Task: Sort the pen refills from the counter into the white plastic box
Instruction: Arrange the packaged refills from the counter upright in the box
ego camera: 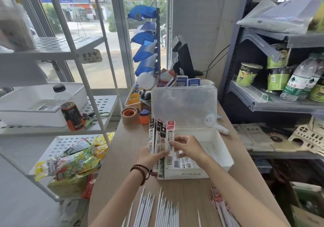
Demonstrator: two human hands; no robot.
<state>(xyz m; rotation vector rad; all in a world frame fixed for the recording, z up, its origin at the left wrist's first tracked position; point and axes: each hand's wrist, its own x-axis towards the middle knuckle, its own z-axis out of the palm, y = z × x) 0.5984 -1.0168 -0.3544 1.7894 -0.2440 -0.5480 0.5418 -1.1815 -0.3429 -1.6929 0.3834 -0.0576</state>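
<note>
Pen refill packets (162,133), gripped fanned in the left hand (149,157) over the left edge of the white plastic box (229,158), should go in flat, one by one, as the right hand (188,148) pinches one.

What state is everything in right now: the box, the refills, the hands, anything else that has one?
white plastic box: lid open, a few packs inside
refill packs: fanned, upright
left hand: grips the refill packs
right hand: pinches the red-topped pack
loose refills: lying in rows on the counter
bottle: capped, upright, partly full
</note>
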